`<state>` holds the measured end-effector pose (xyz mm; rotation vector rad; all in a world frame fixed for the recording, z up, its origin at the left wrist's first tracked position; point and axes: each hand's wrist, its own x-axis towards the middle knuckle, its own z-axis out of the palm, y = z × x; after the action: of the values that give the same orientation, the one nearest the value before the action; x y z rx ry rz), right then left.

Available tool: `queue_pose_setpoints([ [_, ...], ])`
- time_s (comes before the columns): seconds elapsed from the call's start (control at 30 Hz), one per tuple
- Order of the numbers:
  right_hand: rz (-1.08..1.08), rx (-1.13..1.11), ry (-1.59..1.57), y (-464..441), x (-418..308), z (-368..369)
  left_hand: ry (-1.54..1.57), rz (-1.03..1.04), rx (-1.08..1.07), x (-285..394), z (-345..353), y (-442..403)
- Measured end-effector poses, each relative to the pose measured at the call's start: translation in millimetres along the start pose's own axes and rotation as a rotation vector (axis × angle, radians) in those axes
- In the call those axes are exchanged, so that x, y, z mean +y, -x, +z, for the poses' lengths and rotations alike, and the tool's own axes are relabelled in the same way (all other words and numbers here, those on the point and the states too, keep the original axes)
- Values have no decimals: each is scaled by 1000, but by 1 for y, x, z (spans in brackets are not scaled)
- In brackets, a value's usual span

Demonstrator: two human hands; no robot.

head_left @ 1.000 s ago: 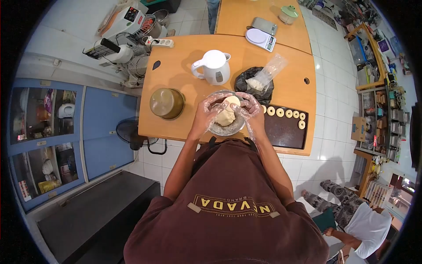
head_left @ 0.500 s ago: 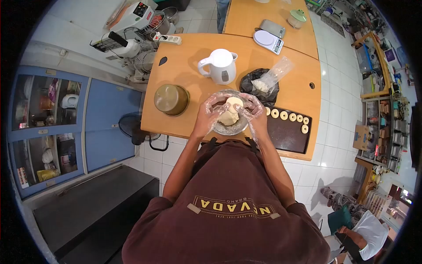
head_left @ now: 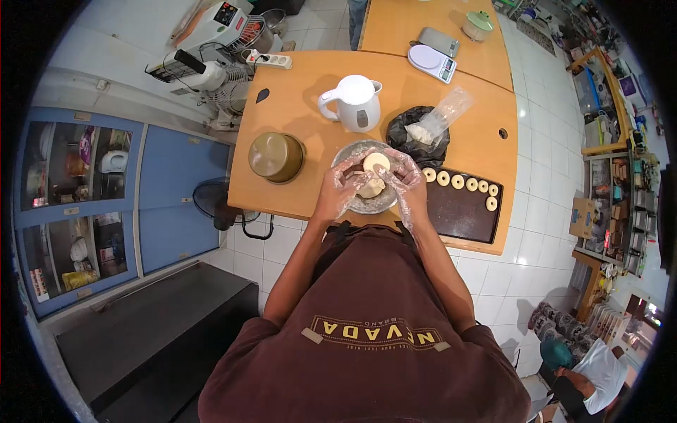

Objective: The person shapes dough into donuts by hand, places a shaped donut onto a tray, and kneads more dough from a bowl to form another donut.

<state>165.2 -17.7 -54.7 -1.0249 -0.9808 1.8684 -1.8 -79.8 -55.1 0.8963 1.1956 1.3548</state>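
Observation:
A small round piece of pale dough (head_left: 376, 163) is held between my two floured hands, above a metal bowl (head_left: 366, 205). My left hand (head_left: 341, 187) grips its left side, and my right hand (head_left: 406, 182) grips its right side, with the fingers of both curved around it. Below it, a larger lump of dough (head_left: 371, 187) lies in the bowl. To the right, a dark baking tray (head_left: 462, 215) bears several ring-shaped dough pieces (head_left: 458, 182) along its far edge and one at its right side.
A white kettle (head_left: 358, 106), a black bag (head_left: 402, 131) with a clear bag (head_left: 449, 109), and an upturned brown pot (head_left: 276, 157) stand around the bowl. Farther off are a kitchen scale (head_left: 431, 63) and a green-lidded container (head_left: 478, 27). Another person (head_left: 599, 374) is at lower right.
The view has shifted slightly. My hands have drawn a little toward the bowl's near side, showing more of its far rim, with the dough piece still between them. The other person's posture has changed.

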Motion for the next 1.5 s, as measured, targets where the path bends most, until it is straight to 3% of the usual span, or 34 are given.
queue_pose_setpoints([
  [0.63, -85, -14, 13, -3, 5, 3, 40, 5, -61, 0, -3, 0],
  [0.83, -92, -46, 30, -5, 2, 2, -82, 81, -76, -8, -10, -3],
  [0.93, -83, -32, 104, -4, 1, 0, -68, -1, -66, -1, -10, -1],
  [1.33, -44, -49, 131, -4, 3, -2, -105, 15, -49, 0, -10, 0],
  [1.5, -116, 12, 46, -3, 4, 6, 124, 33, -28, -10, -6, -1],
])
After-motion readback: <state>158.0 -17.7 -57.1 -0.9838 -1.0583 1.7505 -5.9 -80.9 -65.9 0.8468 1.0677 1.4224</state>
